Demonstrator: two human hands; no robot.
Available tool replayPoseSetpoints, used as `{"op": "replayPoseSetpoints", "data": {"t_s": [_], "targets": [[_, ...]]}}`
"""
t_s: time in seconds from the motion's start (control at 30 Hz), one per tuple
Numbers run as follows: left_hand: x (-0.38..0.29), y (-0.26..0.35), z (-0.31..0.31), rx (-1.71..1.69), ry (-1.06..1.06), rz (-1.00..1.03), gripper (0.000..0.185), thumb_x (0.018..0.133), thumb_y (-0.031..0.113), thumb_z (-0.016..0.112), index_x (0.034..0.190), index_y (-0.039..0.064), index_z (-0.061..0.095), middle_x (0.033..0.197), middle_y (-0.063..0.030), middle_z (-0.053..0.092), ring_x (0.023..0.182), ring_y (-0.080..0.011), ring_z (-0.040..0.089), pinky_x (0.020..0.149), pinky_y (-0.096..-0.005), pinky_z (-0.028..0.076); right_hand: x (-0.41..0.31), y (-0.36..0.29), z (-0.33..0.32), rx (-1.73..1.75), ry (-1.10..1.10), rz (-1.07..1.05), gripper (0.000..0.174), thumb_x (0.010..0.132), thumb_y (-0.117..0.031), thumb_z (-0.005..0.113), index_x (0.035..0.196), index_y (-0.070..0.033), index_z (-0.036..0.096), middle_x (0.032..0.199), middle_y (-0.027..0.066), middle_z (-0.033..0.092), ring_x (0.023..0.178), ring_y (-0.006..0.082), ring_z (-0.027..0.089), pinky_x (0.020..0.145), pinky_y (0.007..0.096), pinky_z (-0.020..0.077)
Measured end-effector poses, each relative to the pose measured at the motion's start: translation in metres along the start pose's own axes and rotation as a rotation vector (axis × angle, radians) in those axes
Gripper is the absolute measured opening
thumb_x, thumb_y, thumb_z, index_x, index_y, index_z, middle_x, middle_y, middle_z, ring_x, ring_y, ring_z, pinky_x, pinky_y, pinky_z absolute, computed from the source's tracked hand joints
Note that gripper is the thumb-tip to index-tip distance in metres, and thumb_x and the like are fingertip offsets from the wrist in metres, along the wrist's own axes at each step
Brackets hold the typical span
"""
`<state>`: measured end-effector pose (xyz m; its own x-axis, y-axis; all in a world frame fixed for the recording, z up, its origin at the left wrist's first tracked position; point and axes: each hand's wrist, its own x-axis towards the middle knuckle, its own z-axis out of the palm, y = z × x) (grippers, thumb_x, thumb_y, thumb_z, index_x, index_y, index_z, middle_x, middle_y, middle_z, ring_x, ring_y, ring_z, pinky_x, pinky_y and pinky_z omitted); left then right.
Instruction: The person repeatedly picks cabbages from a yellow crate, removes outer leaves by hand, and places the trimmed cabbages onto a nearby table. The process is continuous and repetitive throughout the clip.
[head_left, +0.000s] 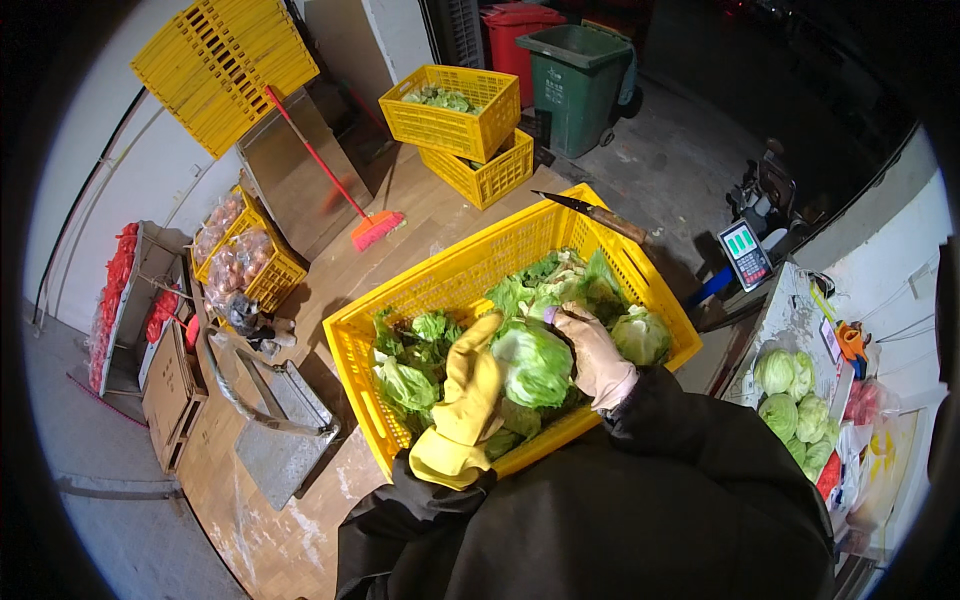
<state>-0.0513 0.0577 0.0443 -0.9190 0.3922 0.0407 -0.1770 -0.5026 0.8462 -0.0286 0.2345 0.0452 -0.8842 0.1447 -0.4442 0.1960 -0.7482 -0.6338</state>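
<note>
A head of iceberg lettuce (531, 365) is held over a yellow plastic crate (450, 274) right in front of me. My left hand (471, 390), in a yellow glove, rests against the left side of the head. On its right side is my right hand (596, 352), in a pale pinkish glove, the fingers curled at the top of the head; a small purple thing shows at the fingertips. Loose lettuce leaves (409, 384) lie in the crate, and another lettuce head (640, 335) sits at its right end. A knife (592, 215) with a wooden handle lies across the crate's far right corner.
Two stacked yellow crates (450, 124) stand beyond, near a green wheeled bin (577, 90). A red broom (375, 225) leans at the back left, above a metal platform (285, 442). To the right are a digital scale display (744, 251) and several lettuce heads (795, 409) on a table.
</note>
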Motion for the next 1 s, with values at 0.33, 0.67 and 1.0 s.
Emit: {"op": "replayPoseSetpoints", "data": {"t_s": [0.33,0.67,1.0], "targets": [[-0.015,0.002,0.008,-0.482,0.127,-0.388,0.053,0.092,0.044,0.060,0.130,0.008,0.054,0.127,-0.0100,0.061,0.112,-0.0248,0.060,0.099,-0.0428,0.047,-0.015,0.005,0.028,-0.584,-0.027,-0.534,0.039,0.098,-0.013,0.053,0.132,0.003,0.042,0.117,0.0132,0.058,0.106,0.0196,0.057,0.094,0.0263,0.0463],[-0.004,0.014,0.014,-0.619,0.316,-0.231,0.047,0.089,0.042,0.064,0.121,0.007,0.059,0.113,-0.0115,0.067,0.101,-0.0262,0.064,0.088,-0.0418,0.053,-0.038,0.023,0.044,-1.064,-0.325,-1.028,0.017,0.081,0.003,0.066,0.080,0.000,0.049,0.135,0.0224,0.051,0.121,0.0279,0.054,0.093,0.0337,0.0476],[0.000,0.020,0.007,-0.642,0.196,-0.230,0.048,0.093,0.039,0.058,0.126,0.005,0.055,0.117,-0.0139,0.064,0.104,-0.0265,0.064,0.092,-0.0429,0.053,-0.019,0.005,0.015,-0.806,0.115,-0.216,0.025,0.098,-0.021,0.055,0.114,-0.002,0.054,0.102,0.0061,0.060,0.087,0.0109,0.058,0.081,0.0287,0.0534]]}}
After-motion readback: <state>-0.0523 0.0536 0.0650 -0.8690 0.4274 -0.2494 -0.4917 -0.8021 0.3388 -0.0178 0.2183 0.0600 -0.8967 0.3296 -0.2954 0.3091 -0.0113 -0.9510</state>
